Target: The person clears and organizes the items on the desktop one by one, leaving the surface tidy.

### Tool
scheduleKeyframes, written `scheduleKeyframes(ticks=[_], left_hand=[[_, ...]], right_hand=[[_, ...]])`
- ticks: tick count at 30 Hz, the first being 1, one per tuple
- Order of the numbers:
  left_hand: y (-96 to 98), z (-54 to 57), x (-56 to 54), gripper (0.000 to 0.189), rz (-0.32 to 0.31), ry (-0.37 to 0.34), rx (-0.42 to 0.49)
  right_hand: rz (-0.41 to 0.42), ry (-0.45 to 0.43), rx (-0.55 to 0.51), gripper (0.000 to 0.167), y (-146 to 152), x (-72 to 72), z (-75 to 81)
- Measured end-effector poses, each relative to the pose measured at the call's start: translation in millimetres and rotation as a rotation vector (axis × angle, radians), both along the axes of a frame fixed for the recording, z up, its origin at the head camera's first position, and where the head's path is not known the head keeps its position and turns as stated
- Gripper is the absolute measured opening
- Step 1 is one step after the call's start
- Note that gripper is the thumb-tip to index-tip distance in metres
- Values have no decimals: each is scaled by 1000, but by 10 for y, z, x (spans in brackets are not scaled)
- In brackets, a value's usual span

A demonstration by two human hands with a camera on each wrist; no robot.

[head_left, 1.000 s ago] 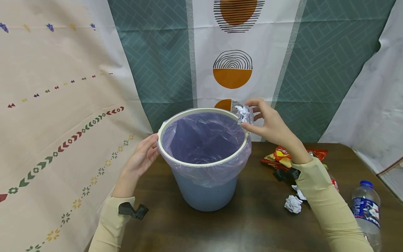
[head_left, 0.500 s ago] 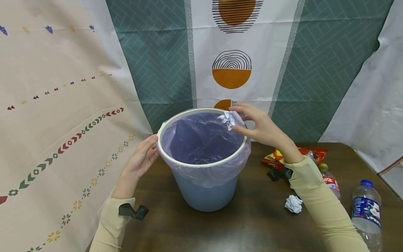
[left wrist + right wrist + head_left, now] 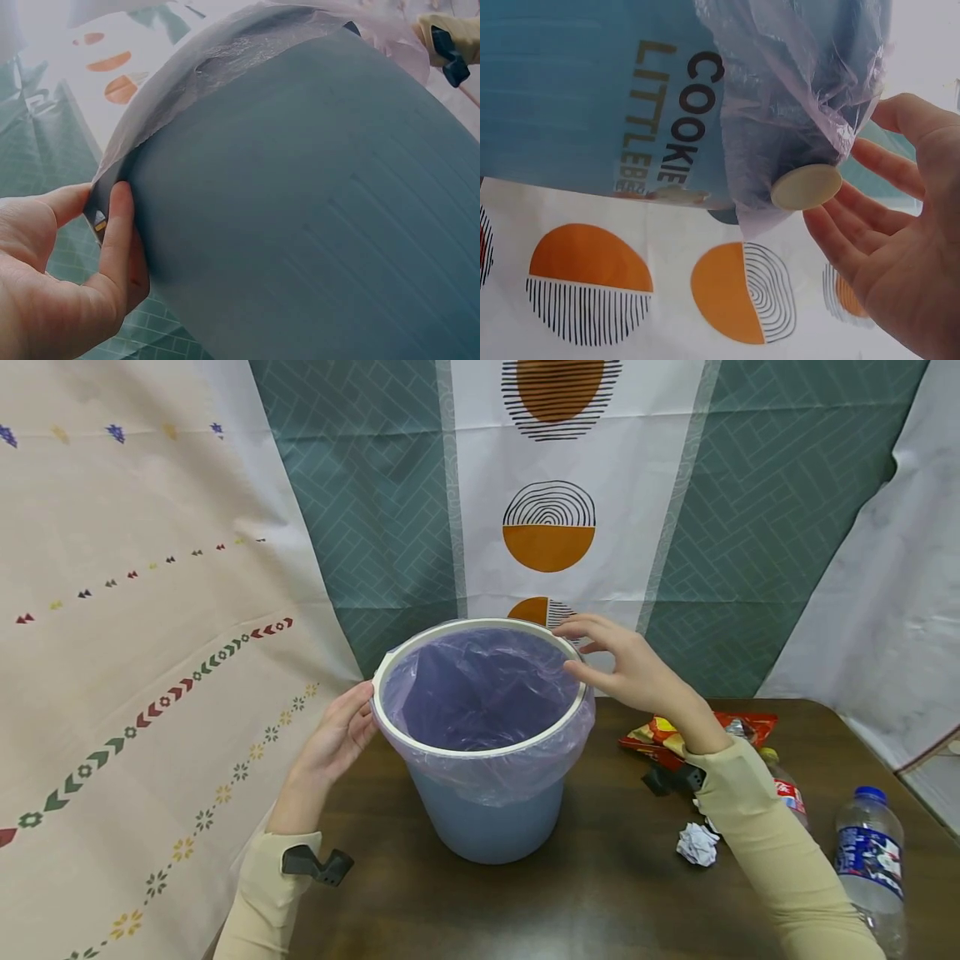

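The left hand [image 3: 336, 739] is pinching the rim [image 3: 480, 623] of the lined bin [image 3: 487, 827] at nine o'clock, while the right hand [image 3: 628, 667] is hanging at two, fingers apart and holding nothing. Filling the bin is seemingly the step in hand; the next move is probably calling for a reach to the crumpled paper [image 3: 697, 845], lying at four o'clock.

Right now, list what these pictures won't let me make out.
- Floor of the bin: head view, hidden by the liner.
- Part of the red-labelled bottle: head view, behind the right arm.
- Part of the red packet: head view, behind the same arm.
- Small print on the bin: right wrist view, too blurred.
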State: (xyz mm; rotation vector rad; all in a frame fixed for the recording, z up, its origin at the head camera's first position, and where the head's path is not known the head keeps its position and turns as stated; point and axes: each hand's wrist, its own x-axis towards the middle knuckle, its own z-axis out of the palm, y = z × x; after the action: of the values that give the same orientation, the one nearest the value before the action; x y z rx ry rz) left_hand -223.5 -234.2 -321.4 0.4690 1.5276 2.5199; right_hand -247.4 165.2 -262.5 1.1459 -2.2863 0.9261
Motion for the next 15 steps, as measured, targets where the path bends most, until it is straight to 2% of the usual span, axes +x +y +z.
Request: scheduleKeyframes(ticks=[15], left_hand=[[-6,-18,-6,21,1,3,16]], right_hand=[[-43,41,-80,38,127,21,-83]])
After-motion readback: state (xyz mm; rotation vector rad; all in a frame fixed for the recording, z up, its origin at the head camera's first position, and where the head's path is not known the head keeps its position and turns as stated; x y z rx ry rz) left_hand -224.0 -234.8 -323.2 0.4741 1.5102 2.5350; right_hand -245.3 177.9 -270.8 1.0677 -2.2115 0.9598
